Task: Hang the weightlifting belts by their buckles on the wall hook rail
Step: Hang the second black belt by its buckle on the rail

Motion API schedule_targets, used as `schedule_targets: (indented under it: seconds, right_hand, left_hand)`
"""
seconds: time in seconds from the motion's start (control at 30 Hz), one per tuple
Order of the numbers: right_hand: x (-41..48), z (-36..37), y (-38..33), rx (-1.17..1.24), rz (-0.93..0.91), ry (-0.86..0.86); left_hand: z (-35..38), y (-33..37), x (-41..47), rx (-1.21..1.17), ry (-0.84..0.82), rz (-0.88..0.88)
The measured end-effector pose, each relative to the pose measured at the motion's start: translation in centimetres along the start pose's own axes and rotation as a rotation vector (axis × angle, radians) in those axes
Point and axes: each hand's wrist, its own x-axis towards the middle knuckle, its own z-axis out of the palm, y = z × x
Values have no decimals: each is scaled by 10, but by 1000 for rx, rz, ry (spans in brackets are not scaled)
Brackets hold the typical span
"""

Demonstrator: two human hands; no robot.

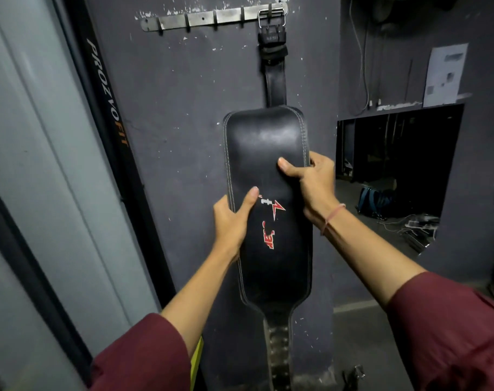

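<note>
Head view: one black weightlifting belt [265, 153] hangs against the dark wall [183, 122]. Its metal buckle [271, 16] is caught on the hook at the right end of the hook rail [200, 18]. The narrow strap runs down from the buckle into the wide padded back section. The holed tail end hangs below that.

Left hand [231, 221]: grips the left edge of the padded section, thumb across the front near the red logo, fingers behind.

Right hand [310, 182]: grips the right edge slightly higher, thumb pressed on the front face. A thin band [332, 218] sits on that wrist.

The hands are apart, one on each side of the belt. Both sleeves are maroon.

A black post [107, 94] with lettering stands to the left. A paper sheet [444, 74] is on the wall to the right.
</note>
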Motion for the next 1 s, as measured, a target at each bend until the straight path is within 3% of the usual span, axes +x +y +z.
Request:
schedule_targets:
  seconds: [0.13, 0.3, 0.47, 0.53, 0.67, 0.83, 1.0]
  right_hand:
    - [-19, -21, 7, -141, -40, -100]
    - [-76, -52, 49, -122, 149, -146]
    - [-27, -42, 13, -191, 139, -38]
    - [-18, -40, 8, -250, 109, -70]
    - [-61, -56, 31, -159, 139, -196]
    - [-115, -91, 69, -215, 296, -246]
    - [-75, -54, 10, -98, 138, -181]
  left_hand:
    - [6, 12, 4, 7, 5, 56]
    - [15, 20, 8, 20, 12, 103]
    - [21, 17, -1, -27, 8, 93]
    - [22, 17, 0, -56, 51, 96]
    - [16, 15, 6, -99, 65, 69]
    - [16, 17, 14, -138, 40, 32]
    - [24, 31, 18, -128, -26, 50]
